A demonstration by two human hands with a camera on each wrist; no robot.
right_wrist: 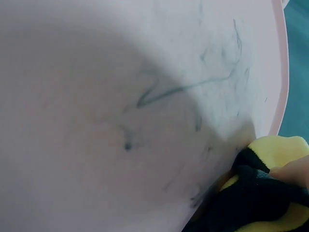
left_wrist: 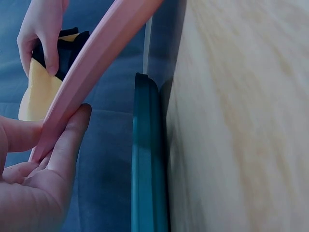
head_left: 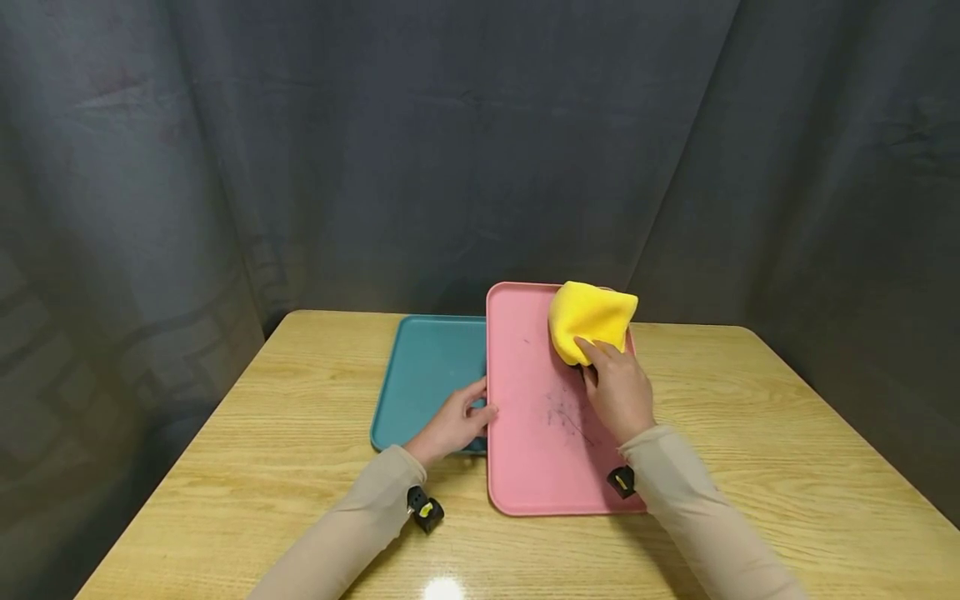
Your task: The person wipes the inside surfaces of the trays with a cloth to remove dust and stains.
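Note:
My left hand (head_left: 457,423) pinches the left rim of a pink tray (head_left: 525,467), thumb on the upper face and fingers beneath, as the left wrist view shows. That rim is raised off the table. Dark smudges and a thin scrawled line (right_wrist: 183,89) mark the tray's face. At its upper right, my right hand (head_left: 621,392) grips a bunched cloth (head_left: 588,317), yellow on one side and black on the other. In the right wrist view, the cloth (right_wrist: 260,193) lies against the tray near the marks. Most right-hand fingers are hidden there.
A teal tray (head_left: 427,375) lies flat on the wooden table (head_left: 300,400), partly covered by the pink one. Dark grey curtains (head_left: 420,167) hang behind the table's far edge and at both sides.

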